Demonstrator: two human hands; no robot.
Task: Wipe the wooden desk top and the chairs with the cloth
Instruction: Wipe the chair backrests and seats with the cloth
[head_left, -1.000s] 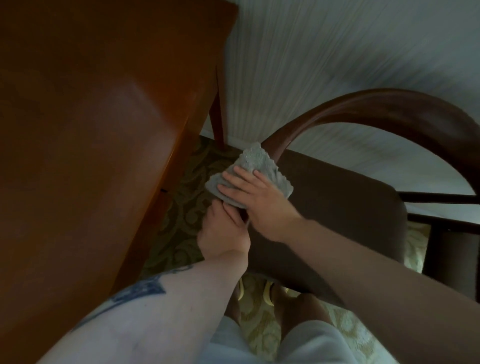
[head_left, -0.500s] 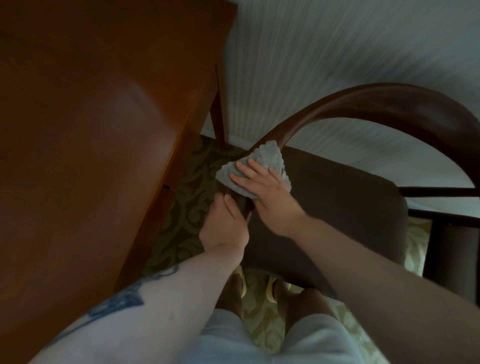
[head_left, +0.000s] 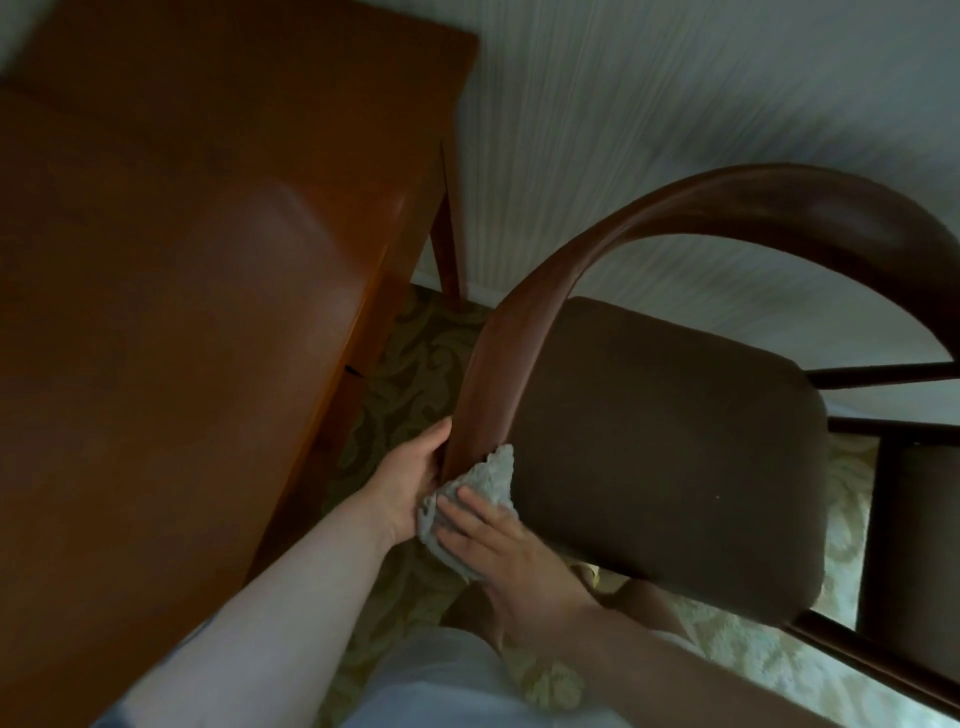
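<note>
A grey cloth (head_left: 491, 480) lies against the near end of the chair's curved wooden rail (head_left: 498, 374). My right hand (head_left: 501, 545) presses the cloth onto the rail with straight fingers. My left hand (head_left: 410, 478) grips the rail's outer edge just left of the cloth, thumb up along the wood. The chair has a dark brown padded seat (head_left: 670, 447). The wooden desk top (head_left: 182, 312) fills the left of the view.
A striped pale wall (head_left: 649, 93) stands behind the chair. Patterned green carpet (head_left: 410, 374) shows in the narrow gap between desk and chair. A second dark chair (head_left: 914, 545) stands at the right edge. My legs are below.
My right hand has slid the cloth down the rail toward me, from the upper part to its near end. My left hand now grips the rail's side.
</note>
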